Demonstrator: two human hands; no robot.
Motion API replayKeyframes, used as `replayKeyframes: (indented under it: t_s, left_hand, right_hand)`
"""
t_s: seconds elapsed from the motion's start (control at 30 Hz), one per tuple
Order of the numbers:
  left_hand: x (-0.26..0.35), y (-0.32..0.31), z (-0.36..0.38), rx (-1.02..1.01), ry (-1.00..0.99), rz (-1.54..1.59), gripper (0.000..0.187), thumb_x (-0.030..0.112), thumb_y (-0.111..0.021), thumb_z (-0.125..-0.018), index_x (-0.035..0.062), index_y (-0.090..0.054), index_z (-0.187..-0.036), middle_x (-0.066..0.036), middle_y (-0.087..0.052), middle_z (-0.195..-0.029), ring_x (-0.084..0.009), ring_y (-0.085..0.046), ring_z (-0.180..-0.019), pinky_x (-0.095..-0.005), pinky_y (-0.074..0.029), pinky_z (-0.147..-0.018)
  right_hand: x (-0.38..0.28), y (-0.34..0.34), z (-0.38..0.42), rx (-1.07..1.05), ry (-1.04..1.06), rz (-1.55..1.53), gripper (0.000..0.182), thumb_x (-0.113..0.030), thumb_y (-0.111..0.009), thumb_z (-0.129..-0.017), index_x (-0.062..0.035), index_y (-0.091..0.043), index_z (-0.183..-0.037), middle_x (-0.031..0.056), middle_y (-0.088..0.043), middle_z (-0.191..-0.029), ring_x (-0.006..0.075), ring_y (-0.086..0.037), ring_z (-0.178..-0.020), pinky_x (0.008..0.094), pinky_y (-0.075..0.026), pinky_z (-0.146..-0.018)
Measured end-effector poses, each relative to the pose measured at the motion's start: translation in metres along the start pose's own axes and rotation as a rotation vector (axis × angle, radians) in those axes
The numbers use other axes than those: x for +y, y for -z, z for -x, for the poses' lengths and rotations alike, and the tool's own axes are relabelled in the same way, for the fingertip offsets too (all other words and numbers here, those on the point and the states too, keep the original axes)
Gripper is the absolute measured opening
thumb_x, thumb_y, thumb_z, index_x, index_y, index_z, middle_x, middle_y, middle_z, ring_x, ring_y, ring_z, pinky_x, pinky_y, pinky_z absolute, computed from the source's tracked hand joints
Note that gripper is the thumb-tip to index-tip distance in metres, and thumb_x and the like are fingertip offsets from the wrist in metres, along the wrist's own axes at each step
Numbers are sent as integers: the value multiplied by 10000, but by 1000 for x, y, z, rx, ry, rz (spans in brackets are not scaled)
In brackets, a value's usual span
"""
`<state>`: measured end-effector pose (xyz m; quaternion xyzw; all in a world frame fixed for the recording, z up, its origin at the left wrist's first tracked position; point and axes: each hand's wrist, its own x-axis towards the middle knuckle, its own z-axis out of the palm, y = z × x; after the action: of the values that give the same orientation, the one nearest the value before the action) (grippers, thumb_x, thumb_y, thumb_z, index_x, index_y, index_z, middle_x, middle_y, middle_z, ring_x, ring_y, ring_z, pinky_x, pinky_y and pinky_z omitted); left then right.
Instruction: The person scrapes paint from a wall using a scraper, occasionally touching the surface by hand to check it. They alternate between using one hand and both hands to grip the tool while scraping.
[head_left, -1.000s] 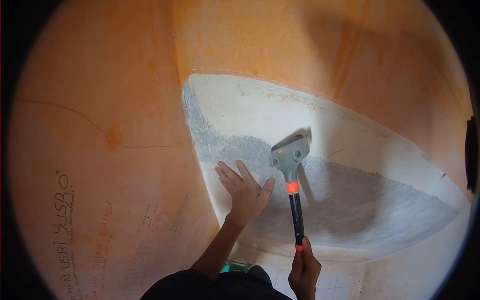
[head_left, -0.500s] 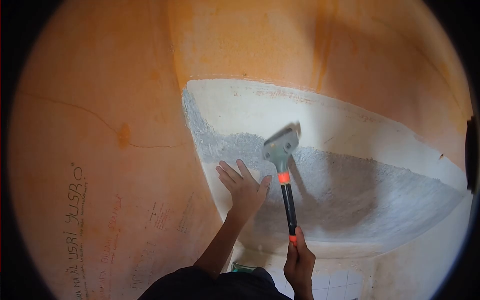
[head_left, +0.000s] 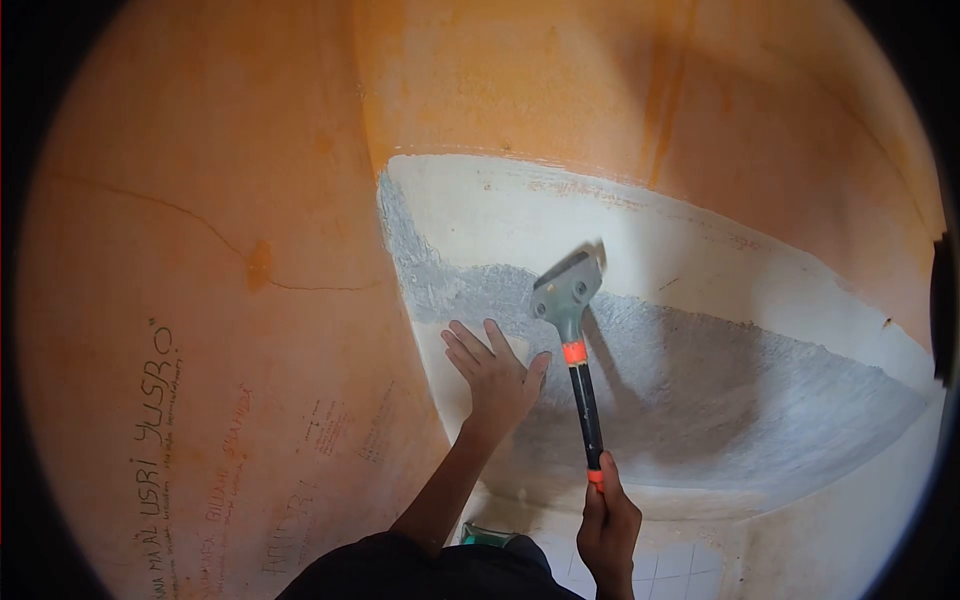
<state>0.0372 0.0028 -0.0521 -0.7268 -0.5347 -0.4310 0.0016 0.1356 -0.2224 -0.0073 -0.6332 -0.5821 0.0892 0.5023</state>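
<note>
My right hand is wrapped round the lower end of a long-handled scraper, which has a grey head, a black handle and orange bands. The scraper's head is over the wall where the white strip meets the rough grey patch, and its shadow falls beside the handle. My left hand lies with fingers spread against the wall, left of the scraper, at the lower edge of the grey patch. It holds nothing.
Orange wall surrounds the patch, with handwriting and a thin crack on the left. White tiles and a green object show at the bottom. Something dark stands at the right edge.
The view has shifted slightly, so the wall marks appear a little further right. My right hand and the scraper keep nearly the same pose; my left hand remains spread on the wall.
</note>
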Motion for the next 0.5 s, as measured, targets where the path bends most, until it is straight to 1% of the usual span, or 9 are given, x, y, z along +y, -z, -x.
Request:
replayKeyframes:
  t_s: [0.1, 0.17, 0.3, 0.4, 0.47, 0.5]
  left_hand:
    - [0, 0, 1, -5, 7, 3, 949, 555, -538, -898, -179, -213, -1405, -546, 51, -1392, -695, 98, -1314, -735, 1, -1041]
    - [1, 0, 1, -8, 16, 1, 950, 556, -541, -896, -178, -216, -1404, -544, 48, -1393, -694, 94, -1315, -733, 3, -1042]
    - [2, 2, 0, -32, 29, -2, 955, 561, -549, -890, -175, -223, -1403, -541, 36, -1396, -693, 81, -1318, -731, -4, -1044]
    - [0, 1, 1, -16, 19, 19, 956, 563, -553, -887, -174, -228, -1402, -540, 30, -1397, -694, 72, -1317, -733, -9, -1042]
    - [-1, 1, 0, -10, 17, 0, 955, 562, -555, -887, -173, -229, -1401, -541, 30, -1396, -695, 71, -1317, -734, -8, -1042]
    - [1, 0, 0, -5, 14, -10, 954, 561, -557, -887, -173, -230, -1400, -541, 30, -1395, -695, 71, -1316, -734, -8, -1041]
  right_hand:
    - [-11, 0, -11, -14, 59, 29, 402, -24, -481, -950, 48, -483, -1345, 167, -629, -761, 162, -575, -598, 280, -461, -587]
    - [-5, -1, -7, 20, -5, 50, 415, -16, -577, -908, -31, -545, -1322, 190, -677, -869, 285, -690, -744, 339, -529, -667]
    - [-9, 6, -9, 18, -31, 3, 413, -24, -576, -910, -31, -545, -1321, 190, -677, -862, 276, -690, -736, 339, -528, -665]
    - [-11, 6, -16, -49, -15, 84, 416, -27, -573, -911, -38, -543, -1326, 189, -682, -869, 271, -685, -724, 338, -528, -662]
    - [-4, 8, -9, 39, 43, 21, 428, -29, -576, -909, -49, -539, -1335, 179, -671, -829, 274, -666, -682, 344, -515, -632]
    - [-7, 9, -13, 34, 45, 24, 428, -29, -576, -909, -49, -539, -1335, 179, -671, -829, 274, -666, -682, 344, -515, -632]
